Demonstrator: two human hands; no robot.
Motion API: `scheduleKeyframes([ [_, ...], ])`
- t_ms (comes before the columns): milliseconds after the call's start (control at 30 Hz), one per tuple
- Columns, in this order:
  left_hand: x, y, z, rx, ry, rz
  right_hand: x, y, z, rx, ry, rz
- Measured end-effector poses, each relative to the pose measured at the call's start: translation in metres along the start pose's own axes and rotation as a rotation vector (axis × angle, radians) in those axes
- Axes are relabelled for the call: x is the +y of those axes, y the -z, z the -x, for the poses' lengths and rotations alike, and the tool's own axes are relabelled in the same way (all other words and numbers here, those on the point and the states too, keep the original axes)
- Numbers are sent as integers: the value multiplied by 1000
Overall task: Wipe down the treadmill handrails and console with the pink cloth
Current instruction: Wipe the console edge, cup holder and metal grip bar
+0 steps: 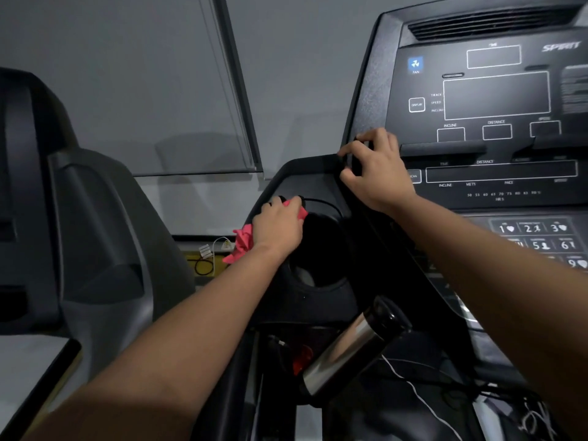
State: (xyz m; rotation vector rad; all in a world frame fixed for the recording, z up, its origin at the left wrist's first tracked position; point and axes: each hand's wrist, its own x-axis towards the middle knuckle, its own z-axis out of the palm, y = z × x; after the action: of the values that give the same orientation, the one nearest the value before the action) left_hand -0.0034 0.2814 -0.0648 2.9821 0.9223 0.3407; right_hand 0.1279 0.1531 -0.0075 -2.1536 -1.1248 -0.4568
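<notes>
The black treadmill console (pixel 496 100) fills the upper right, with display windows and a number keypad (pixel 541 243) below. My left hand (pixel 278 226) presses the pink cloth (pixel 242 245) against the rim of the round cup holder (pixel 318 249) on the console's left wing; part of the cloth hangs out past my wrist. At the console's left edge, my right hand (pixel 374 168) grips a black ridge, its fingers curled round it. A shiny metal handrail grip (pixel 346 348) slants below the cup holder.
A second treadmill's dark console housing (pixel 79 218) stands at the left. Grey wall and a window blind (pixel 159 90) lie behind. A thin white cable (pixel 423 399) trails below the console. Cords and a plug (pixel 206 256) lie on the floor by the wall.
</notes>
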Motion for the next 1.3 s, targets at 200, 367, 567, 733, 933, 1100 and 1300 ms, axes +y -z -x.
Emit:
scheduleKeyframes([
  [200, -14, -6, 6, 61, 59, 105, 0, 1, 0, -22, -1, 7],
  [367, -30, -11, 35, 92, -28, 113, 1, 2, 1, -27, -1, -16],
  [567, -39, -6, 94, 96, -204, 152, 3, 4, 3, -30, 19, -15],
  [733, -43, -10, 133, 83, -181, 177, 1, 4, 3, -40, 26, -1],
  [933, -43, -13, 118, 103, -85, 182, 0, 3, 2, -37, 28, 15],
  [1100, -50, -15, 73, 88, 16, 224, -1, 2, 3, -26, 25, 38],
  [1300, -57, -15, 24, 54, 146, 245, -2, 1, 2, -26, 17, 53],
])
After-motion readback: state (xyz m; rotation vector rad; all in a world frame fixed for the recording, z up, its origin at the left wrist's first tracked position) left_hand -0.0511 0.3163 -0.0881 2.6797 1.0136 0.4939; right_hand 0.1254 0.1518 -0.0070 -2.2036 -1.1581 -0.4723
